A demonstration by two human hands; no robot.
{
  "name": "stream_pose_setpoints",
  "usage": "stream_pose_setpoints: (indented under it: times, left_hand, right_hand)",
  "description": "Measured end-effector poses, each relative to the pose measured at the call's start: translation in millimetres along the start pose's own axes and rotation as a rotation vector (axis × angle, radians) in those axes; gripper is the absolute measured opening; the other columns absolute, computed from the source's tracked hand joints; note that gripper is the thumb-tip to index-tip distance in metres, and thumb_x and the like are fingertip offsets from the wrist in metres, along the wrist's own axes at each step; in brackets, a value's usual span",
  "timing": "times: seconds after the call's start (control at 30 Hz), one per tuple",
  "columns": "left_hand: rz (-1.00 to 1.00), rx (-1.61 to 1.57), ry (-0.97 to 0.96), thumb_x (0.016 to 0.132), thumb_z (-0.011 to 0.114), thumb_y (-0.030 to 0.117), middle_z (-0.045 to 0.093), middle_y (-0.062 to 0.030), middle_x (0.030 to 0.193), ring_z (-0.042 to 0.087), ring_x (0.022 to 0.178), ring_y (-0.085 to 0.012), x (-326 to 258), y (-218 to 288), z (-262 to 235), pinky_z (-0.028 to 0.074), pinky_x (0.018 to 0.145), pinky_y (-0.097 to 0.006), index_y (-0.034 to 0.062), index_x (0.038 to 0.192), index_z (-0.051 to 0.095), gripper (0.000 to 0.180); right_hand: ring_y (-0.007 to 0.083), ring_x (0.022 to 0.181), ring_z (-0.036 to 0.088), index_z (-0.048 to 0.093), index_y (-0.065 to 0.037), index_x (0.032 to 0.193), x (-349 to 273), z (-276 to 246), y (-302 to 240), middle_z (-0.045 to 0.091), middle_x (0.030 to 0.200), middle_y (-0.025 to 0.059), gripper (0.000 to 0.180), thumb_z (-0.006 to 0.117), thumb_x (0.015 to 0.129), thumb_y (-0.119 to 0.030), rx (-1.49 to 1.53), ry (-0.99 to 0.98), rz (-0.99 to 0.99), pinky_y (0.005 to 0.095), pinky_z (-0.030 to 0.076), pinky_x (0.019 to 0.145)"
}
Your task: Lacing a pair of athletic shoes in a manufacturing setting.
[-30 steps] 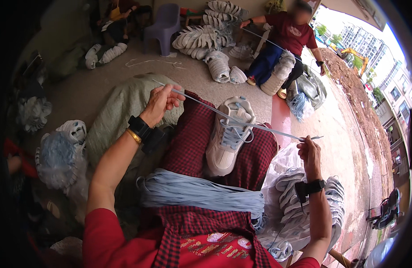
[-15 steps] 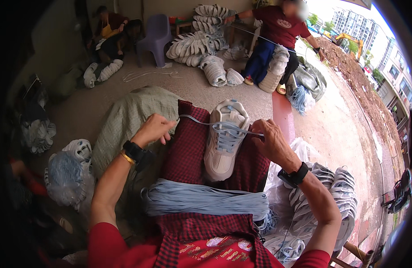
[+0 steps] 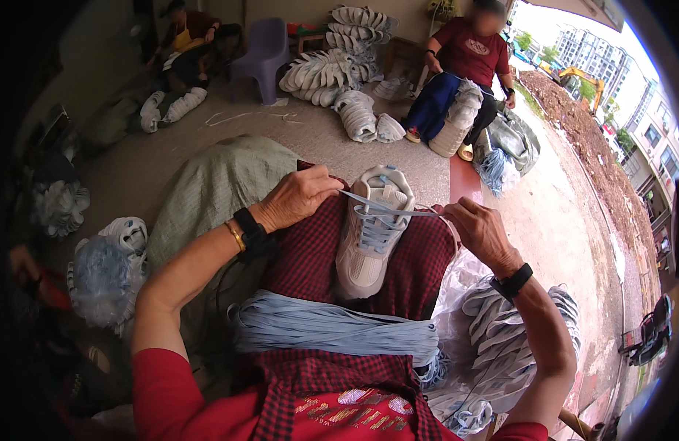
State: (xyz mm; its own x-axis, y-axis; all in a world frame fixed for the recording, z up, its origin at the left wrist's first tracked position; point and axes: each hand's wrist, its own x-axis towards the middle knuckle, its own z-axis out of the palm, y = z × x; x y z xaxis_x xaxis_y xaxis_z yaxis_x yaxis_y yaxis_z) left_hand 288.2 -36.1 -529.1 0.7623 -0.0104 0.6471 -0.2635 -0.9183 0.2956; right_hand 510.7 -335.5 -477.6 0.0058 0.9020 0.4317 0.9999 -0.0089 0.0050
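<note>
A white and beige sneaker sits between my thighs on the dark red checked cloth, toe toward me. Light blue shoelace is threaded through its lower eyelets and stretches across the tongue to both sides. My left hand, up and left of the shoe, pinches one part of the lace. At the right of the shoe, my right hand pinches the other part, fingers closed. A thick bundle of light blue laces lies across my lap, nearer than the shoe.
Stacked shoe uppers are at my right, and a plastic-wrapped bundle is at my left. A greenish woven sack bulges beside my left arm. Ahead, two people sit near piled uppers and a purple chair.
My left hand has moved right and up toward the shoe. The right hand has shifted right, and the lace is now pulled straighter. The person ahead at right has drawn in both arms.
</note>
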Motion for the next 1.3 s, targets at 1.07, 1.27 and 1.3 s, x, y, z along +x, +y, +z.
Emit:
stream_pose_setpoints:
  times: [1.07,1.27,1.3]
  left_hand:
    - [-0.336,0.400,0.266,0.086,0.064,0.002,0.057,-0.0121,0.091,0.059,0.087,-0.0294,-47,-62,-55,0.048,0.077,-0.039,0.0001,0.097,0.071,0.013]
    - [-0.308,0.124,0.328,0.087,0.063,0.000,0.062,-0.0061,0.083,0.060,0.067,-0.0149,9,-25,-12,0.049,0.061,-0.029,0.0037,0.098,0.074,0.016]
    - [-0.290,0.028,0.308,0.087,0.063,0.000,0.063,-0.0059,0.083,0.060,0.067,-0.0139,21,-15,-7,0.049,0.061,-0.029,0.0038,0.097,0.074,0.016]
  right_hand:
    - [0.0313,0.096,0.052,0.068,-0.004,0.094,-73,-50,51,0.055,0.097,0.0122,0.009,0.063,0.086,-0.001,-0.461,0.341,0.424,0.0427,0.047,0.075]
    - [0.0147,0.082,0.067,0.072,-0.001,0.110,-43,-13,2,0.070,0.092,0.0081,0.023,0.058,0.092,0.005,0.266,0.706,0.421,0.0290,0.053,0.069]
    - [0.0137,0.081,0.068,0.071,0.001,0.111,-35,-4,-8,0.070,0.092,0.0082,0.023,0.058,0.092,0.004,0.419,0.651,0.429,0.0285,0.054,0.069]
